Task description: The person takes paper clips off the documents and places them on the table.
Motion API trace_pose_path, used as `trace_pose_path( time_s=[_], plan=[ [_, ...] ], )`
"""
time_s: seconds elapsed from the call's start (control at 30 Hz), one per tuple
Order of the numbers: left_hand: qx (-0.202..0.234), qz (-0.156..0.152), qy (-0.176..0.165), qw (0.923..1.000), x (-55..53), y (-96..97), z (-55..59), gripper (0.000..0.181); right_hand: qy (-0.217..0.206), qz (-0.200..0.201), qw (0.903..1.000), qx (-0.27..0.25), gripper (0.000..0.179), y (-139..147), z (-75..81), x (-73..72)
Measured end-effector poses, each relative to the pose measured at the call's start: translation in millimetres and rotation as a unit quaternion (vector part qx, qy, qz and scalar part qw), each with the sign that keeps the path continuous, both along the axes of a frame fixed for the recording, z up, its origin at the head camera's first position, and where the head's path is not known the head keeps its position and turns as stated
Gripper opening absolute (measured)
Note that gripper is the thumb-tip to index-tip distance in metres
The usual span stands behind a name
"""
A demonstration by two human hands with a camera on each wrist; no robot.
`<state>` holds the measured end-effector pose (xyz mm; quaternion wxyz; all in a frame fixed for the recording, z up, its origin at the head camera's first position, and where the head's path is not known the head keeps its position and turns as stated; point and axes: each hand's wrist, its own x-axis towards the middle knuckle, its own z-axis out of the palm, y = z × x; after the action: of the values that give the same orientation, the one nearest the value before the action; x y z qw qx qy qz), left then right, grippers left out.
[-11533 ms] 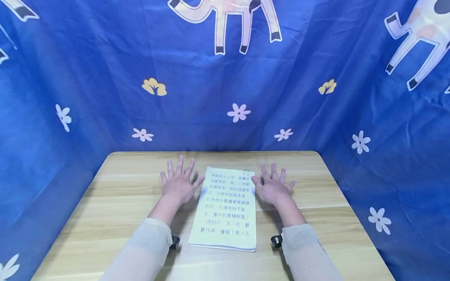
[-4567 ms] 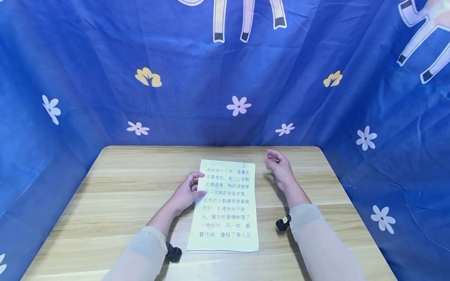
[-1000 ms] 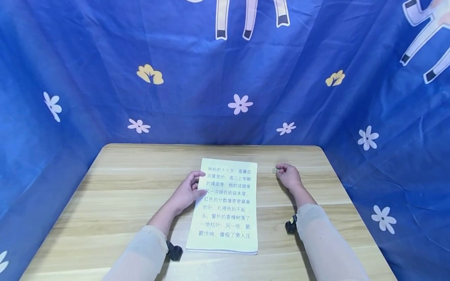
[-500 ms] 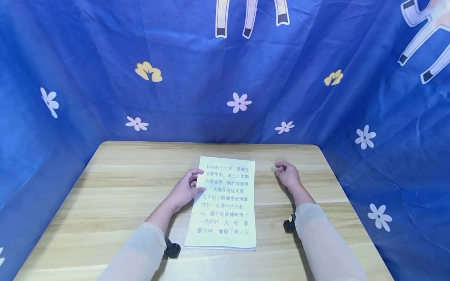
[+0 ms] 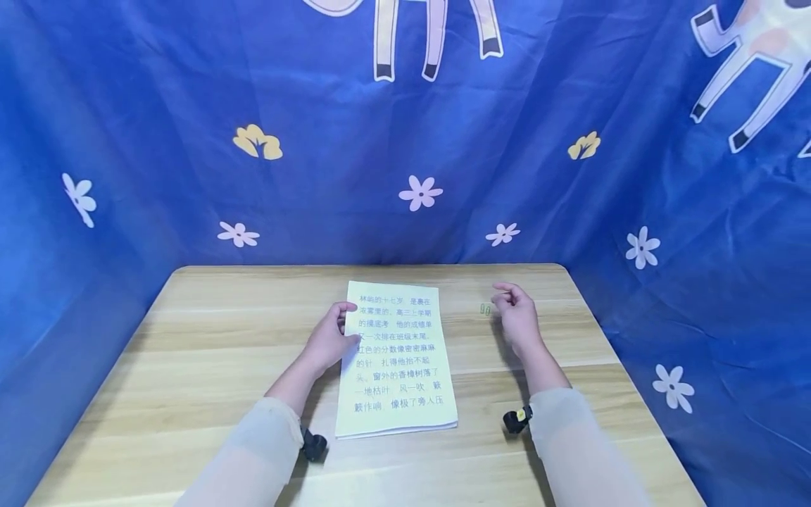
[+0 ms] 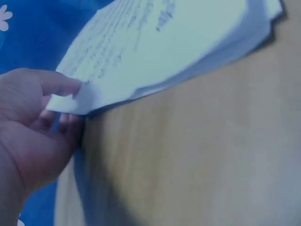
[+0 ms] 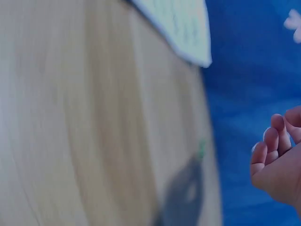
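A stack of yellowish sheets (image 5: pixel 395 359) printed with Chinese characters lies at the middle of the table. My left hand (image 5: pixel 326 341) pinches its left edge, thumb on the top face and fingers underneath, as the left wrist view shows with the sheets (image 6: pixel 155 52) bent up a little there. Two small green paper clips (image 5: pixel 485 309) lie side by side on the table to the right of the stack. Just beyond them my right hand (image 5: pixel 519 320) is raised over the wood, fingers loosely bent and holding nothing. In the right wrist view the clips (image 7: pixel 202 149) are a green blur beside the hand's shadow.
The pale wooden table (image 5: pixel 209 352) has rounded far corners. A blue curtain (image 5: pixel 329 211) with flowers and animal figures encloses its back and both sides. Each wrist carries a small black camera, such as the one on the right wrist (image 5: pixel 516 420).
Both clips, earlier on the stack's top right corner, now lie on the table. My right hand has risen off them. My left hand has gone from spread flat to pinching the stack, which is slightly turned.
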<state>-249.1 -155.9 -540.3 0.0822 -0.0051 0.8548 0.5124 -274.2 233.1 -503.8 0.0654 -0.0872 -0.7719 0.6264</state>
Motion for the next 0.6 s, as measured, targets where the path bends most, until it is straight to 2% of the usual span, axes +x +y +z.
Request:
trace_pose_path(
  time_s=[0.17,0.3,0.6],
  plan=[
    [-0.099,0.004,0.018,0.995,-10.4,-1.1,3.1,0.065,0.04,0.016,0.9987,-0.027,0.032,-24,19.5,22.2],
    [-0.15,-0.006,0.038,0.9879,-15.0,-1.2,2.6,0.059,0.052,0.026,0.9974,-0.042,0.03,-36,26.7,39.2],
    [-0.188,-0.016,0.065,0.98,-22.8,-0.8,6.2,0.056,0.066,0.037,0.9959,-0.049,0.027,-51,34.4,61.3]
  ],
)
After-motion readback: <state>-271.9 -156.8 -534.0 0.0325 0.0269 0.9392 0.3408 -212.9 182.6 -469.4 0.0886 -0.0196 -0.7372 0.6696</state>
